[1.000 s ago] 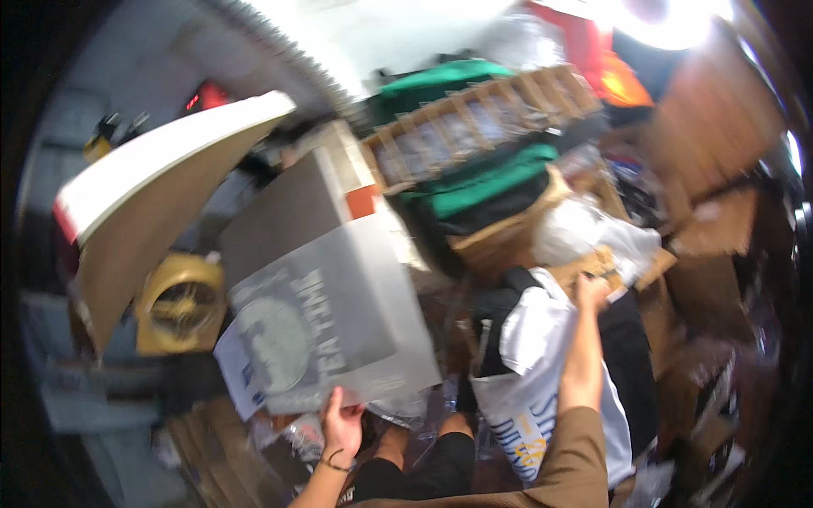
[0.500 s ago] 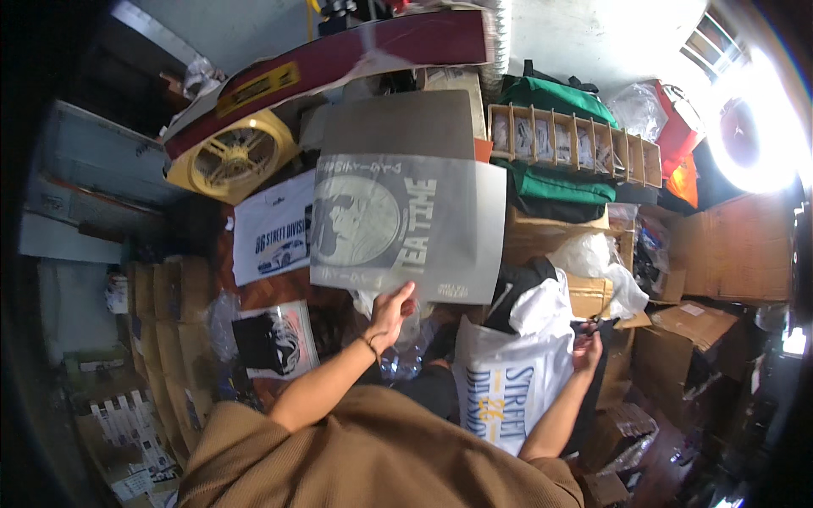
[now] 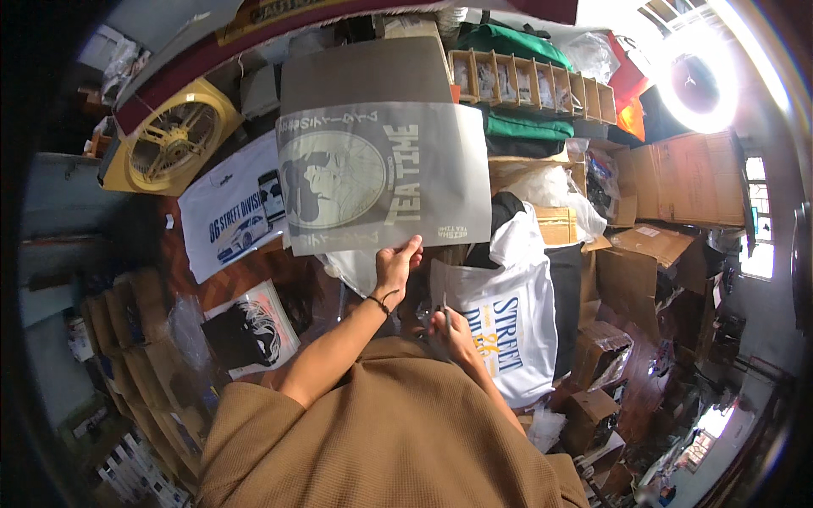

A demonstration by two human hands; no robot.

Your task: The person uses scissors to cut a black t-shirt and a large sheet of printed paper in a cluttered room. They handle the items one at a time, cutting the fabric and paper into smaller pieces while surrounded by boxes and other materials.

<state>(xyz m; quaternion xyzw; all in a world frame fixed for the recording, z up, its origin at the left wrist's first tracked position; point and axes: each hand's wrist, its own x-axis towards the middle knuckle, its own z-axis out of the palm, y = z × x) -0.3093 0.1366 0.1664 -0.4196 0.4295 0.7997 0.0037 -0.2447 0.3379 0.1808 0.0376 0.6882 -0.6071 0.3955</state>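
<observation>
My left hand point(image 3: 396, 275) pinches the lower edge of a translucent printed sheet point(image 3: 440, 169), which lies over or against a grey board point(image 3: 360, 72). My right hand point(image 3: 450, 332), low at the centre, is closed on a slim tool, apparently scissors point(image 3: 445, 306); its exact shape is unclear. Right of that hand lies a white printed fabric item point(image 3: 525, 339) with black cloth under it. Left of the sheet is a white printed shirt point(image 3: 212, 199). A black-and-pink printed item point(image 3: 250, 330) lies below that shirt.
A yellow fan point(image 3: 169, 144) stands upper left under a long maroon board. At upper right are a wooden divider rack point(image 3: 593, 97), green bags point(image 3: 517, 127) and a bright ring light point(image 3: 690, 55). Cardboard boxes point(image 3: 690, 178) crowd the right and lower left point(image 3: 135, 330).
My right hand has moved from the pile at the right down and inward to the centre, carrying the tool. My left hand still holds the sheet, now higher in view.
</observation>
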